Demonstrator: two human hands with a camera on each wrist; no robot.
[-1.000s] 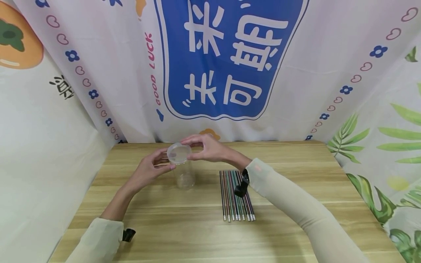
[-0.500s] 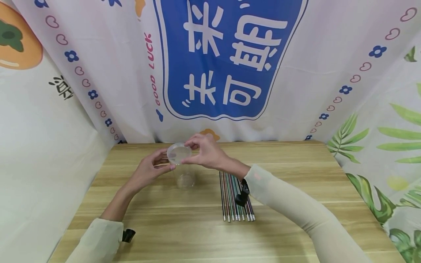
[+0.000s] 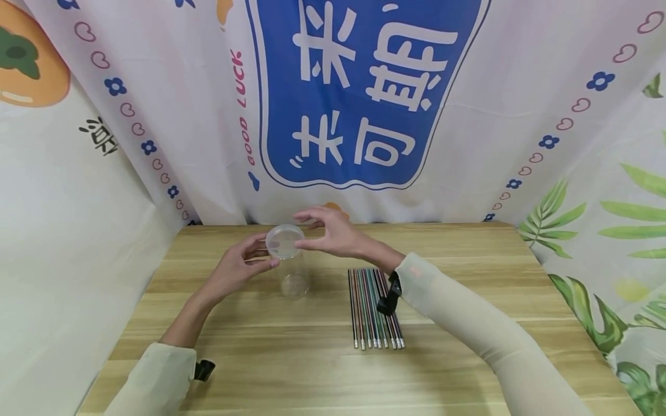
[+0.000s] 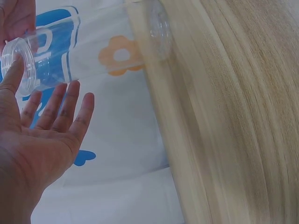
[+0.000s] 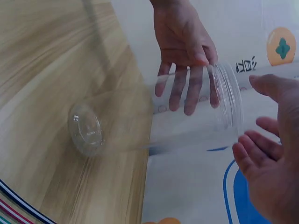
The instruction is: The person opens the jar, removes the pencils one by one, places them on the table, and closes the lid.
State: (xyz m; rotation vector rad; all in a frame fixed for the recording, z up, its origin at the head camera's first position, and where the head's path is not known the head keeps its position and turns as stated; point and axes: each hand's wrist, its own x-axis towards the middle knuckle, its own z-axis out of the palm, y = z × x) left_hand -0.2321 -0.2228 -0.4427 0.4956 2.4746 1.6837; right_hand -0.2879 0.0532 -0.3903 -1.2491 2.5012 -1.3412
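Note:
A clear plastic jar point(image 3: 295, 280) stands upright on the wooden table, with a translucent screw lid point(image 3: 285, 241) on its mouth. From the left, my left hand point(image 3: 236, 267) holds the jar near its top, thumb at the front and fingers behind. My right hand point(image 3: 337, 234) is at the lid's right side, thumb and fingers spread apart. In the right wrist view, a gap shows between the right thumb point(image 5: 268, 86) and the lid's ribbed edge point(image 5: 229, 95). The other fingertips lie close to the rim; whether they touch it is unclear.
To the right of the jar, a row of several striped pencils point(image 3: 372, 312) lies side by side on the table point(image 3: 270, 370), metal-capped ends toward me. A printed curtain point(image 3: 458, 190) hangs along the table's back edge. The right forearm passes over the pencils.
Half a second ago the right fingers were closer around the lid; now they are spread wider and the hand has shifted slightly. The left hand and jar have stayed in place.

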